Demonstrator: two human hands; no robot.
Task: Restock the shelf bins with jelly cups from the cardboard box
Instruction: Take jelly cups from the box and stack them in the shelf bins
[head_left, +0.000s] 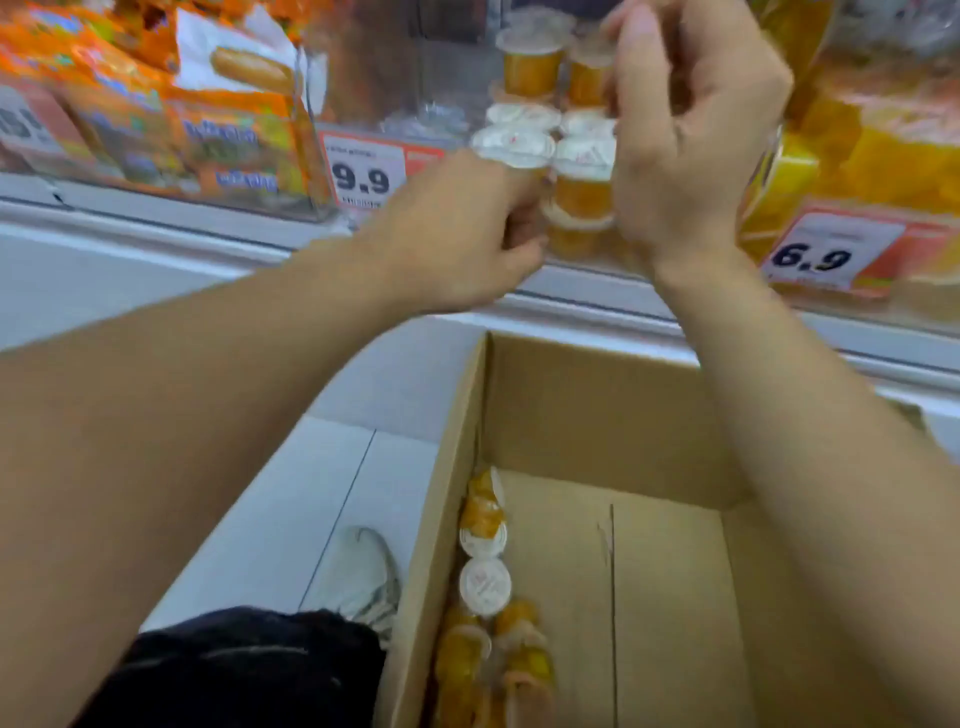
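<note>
A person restocking a clear shelf bin (415, 111) sets jelly cups (582, 182) in stacks at its right side: the left hand (457, 234) curls around the front stack's lower cups, the right hand (691, 130) pinches an upper cup near the bin's top. Steadying the base while seating each lid flat should keep the stacks from toppling. More cups (483, 587) lie along the left wall of the cardboard box (597, 415) below. Orange snack packs (208, 130) and price tags (363, 169) crowd the shelf's front edge.
</note>
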